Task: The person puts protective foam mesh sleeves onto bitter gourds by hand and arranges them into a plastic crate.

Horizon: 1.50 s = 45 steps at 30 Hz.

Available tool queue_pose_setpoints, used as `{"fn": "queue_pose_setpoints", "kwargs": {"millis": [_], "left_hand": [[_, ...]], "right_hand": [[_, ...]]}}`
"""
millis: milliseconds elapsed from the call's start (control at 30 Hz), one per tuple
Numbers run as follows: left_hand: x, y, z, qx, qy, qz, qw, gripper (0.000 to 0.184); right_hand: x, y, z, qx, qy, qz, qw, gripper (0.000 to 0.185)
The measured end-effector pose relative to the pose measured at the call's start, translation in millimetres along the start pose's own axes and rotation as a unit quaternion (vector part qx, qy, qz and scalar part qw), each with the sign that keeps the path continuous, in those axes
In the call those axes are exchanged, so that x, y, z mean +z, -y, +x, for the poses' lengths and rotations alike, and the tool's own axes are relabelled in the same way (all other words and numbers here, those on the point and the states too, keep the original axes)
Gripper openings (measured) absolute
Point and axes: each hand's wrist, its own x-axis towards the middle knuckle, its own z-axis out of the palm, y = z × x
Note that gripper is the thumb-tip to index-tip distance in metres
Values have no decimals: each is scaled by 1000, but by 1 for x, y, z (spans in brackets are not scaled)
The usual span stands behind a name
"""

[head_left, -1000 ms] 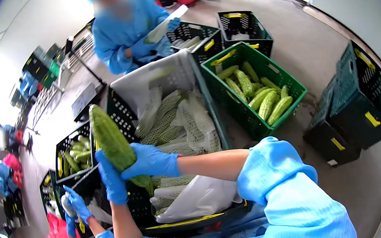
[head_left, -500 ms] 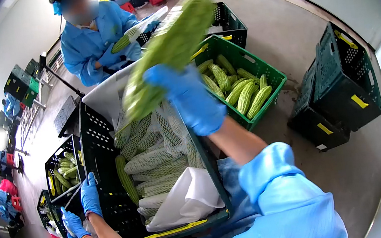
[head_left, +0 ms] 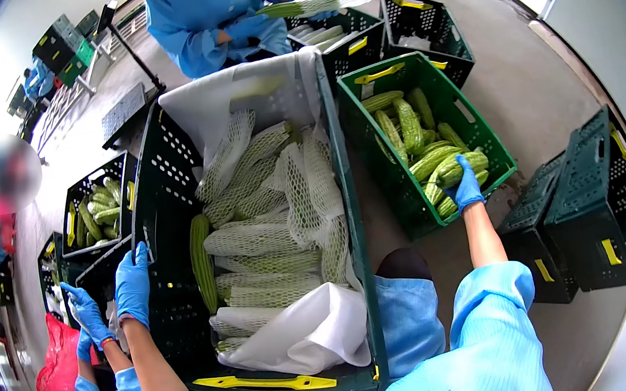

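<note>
My left hand [head_left: 133, 289] curls over the left rim of a large dark green crate [head_left: 178, 318]. Inside this crate lie several bitter gourds in white foam nets [head_left: 259, 239], with one bare bitter gourd [head_left: 202, 263] along the left wall. A white liner sheet [head_left: 312, 331] is folded over the near end. Off to the right, my right hand [head_left: 467, 188] reaches down into a green crate [head_left: 494, 146], its fingers and thumb round a ridged bitter gourd [head_left: 449, 171] on top of several bare ones.
Across the large crate a person in a blue gown [head_left: 203, 11] holds a partly netted gourd [head_left: 314, 5]. A co-worker's gloved hand [head_left: 85, 307] is close to my left. Stacked crates [head_left: 594, 204] stand at right; a gourd crate [head_left: 100, 209] sits at left.
My right hand was raised over the large crate with a bitter gourd; now it is low in the right-hand green crate. My left hand stays on the rim. The view has shifted.
</note>
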Motion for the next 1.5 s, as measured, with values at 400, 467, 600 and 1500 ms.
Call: {"fn": "queue_pose_setpoints", "kwargs": {"millis": [400,467,600,1500], "left_hand": [[-6,-11,-5,-71,26,0,997,40],[-8,-24,-8,-54,30,12,998,39],[-8,-43,-13,-57,29,-2,998,39],[-7,-38,-16,1,-45,58,997,47]], "right_hand": [[23,3,108,-74,-135,-234,960,63],[11,-10,151,-121,-152,-329,924,72],[16,-38,157,-123,-107,-449,878,77],[299,-67,-359,-264,479,-562,620,28]]}}
